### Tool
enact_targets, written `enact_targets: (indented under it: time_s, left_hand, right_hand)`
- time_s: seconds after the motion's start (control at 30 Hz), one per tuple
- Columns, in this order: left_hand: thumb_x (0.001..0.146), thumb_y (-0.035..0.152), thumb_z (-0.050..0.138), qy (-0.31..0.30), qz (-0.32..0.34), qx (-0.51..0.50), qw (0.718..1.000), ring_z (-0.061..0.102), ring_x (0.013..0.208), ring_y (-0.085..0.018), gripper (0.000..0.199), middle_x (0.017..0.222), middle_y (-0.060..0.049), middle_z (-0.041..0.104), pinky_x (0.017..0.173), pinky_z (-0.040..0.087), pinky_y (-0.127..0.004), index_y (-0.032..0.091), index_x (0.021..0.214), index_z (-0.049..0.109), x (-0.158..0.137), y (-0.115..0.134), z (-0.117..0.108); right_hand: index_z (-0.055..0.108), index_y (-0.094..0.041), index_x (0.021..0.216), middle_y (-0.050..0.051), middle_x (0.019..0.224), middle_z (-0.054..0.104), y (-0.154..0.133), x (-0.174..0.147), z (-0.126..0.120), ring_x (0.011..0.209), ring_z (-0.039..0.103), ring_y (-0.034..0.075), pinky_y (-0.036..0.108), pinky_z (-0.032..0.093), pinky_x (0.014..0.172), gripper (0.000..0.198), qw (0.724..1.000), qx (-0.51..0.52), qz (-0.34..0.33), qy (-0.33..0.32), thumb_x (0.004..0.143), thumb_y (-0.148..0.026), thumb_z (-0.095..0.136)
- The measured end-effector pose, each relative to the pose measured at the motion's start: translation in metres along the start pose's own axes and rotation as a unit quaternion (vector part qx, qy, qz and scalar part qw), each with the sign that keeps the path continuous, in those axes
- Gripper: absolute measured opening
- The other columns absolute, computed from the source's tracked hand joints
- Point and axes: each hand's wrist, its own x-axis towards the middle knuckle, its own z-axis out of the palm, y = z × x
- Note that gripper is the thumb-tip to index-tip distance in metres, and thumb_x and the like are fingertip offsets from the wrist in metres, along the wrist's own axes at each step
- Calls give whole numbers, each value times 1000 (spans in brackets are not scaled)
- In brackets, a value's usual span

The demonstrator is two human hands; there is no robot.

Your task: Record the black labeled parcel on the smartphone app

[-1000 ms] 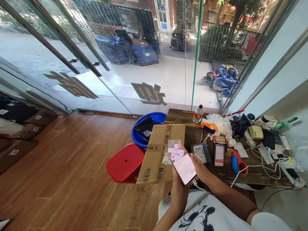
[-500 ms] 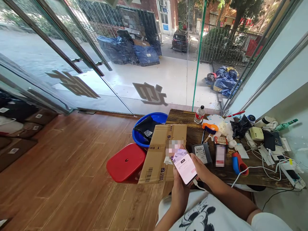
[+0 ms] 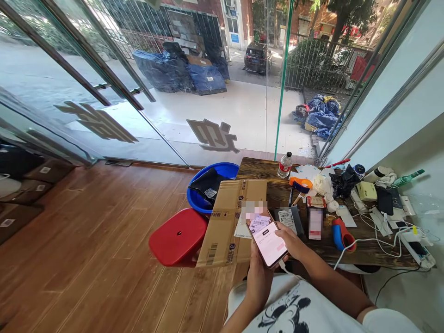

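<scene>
Two hands: both on one phone (image 3: pixel 268 241), held above the person's lap at the near edge of the counter (image 3: pixel 360 249).
Left hand (image 3: pixel 258 277): wrapped around the phone's lower end from beneath.
Right hand (image 3: pixel 293 240): closed on the phone's right edge, thumb at the screen.
Phone: thin, rigid, smooth glass, likely light, slippery and breakable; best gripped by its long edges.
Cable (image 3: pixel 287 270): plugged in at the bottom, may tug.
Nearby: cardboard box (image 3: pixel 225 222) just beyond, red stool (image 3: pixel 178 236) beside it.
</scene>
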Motion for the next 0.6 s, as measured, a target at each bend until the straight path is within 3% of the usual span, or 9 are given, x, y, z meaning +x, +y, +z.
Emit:
enact_targets:
  time_s: [0.13, 0.23, 0.33, 0.47, 0.6]
  left_hand:
    - [64, 78, 77, 27, -3, -35, 999, 61, 128, -34, 88, 122, -12, 75, 88, 60, -40, 23, 132, 64, -7, 11, 13]
    - [67, 70, 81, 22, -29, -43, 998, 65, 122, -34, 78, 117, -11, 77, 86, 61, -39, 22, 126, 68, -10, 17, 20]
    - [71, 68, 81, 6, -33, -39, 999, 68, 116, -32, 80, 122, -10, 76, 81, 62, -37, 24, 136, 63, -9, 14, 23]
    - [75, 69, 78, -41, -42, -17, 998, 68, 118, -31, 86, 130, -11, 72, 80, 62, -35, 28, 147, 54, -6, 4, 27]
    - [72, 73, 79, -96, -49, 34, 994, 60, 130, -32, 87, 138, -11, 67, 93, 60, -37, 27, 142, 59, -8, 0, 31]
  right_hand:
    - [65, -21, 95, 3, 82, 70, 0, -6, -7, 75, 61, 20, 30, 43, 67, 39, 1000, -11, -4, 19, 78, -56, 61]
    - [64, -21, 91, 3, 82, 70, 3, -11, -11, 75, 60, 19, 30, 42, 68, 37, 999, -7, -9, 43, 76, -55, 62]
    - [62, -21, 88, 2, 77, 68, 0, -12, -15, 69, 59, 19, 29, 41, 64, 36, 998, 6, 7, 56, 74, -55, 62]
    - [62, -22, 91, 0, 77, 65, -21, -5, -20, 68, 59, 18, 29, 43, 64, 38, 993, 23, -16, 113, 68, -52, 70]
    - [61, -24, 96, -2, 78, 64, -52, 1, -25, 71, 58, 18, 29, 46, 67, 48, 980, -11, -60, 190, 62, -50, 82]
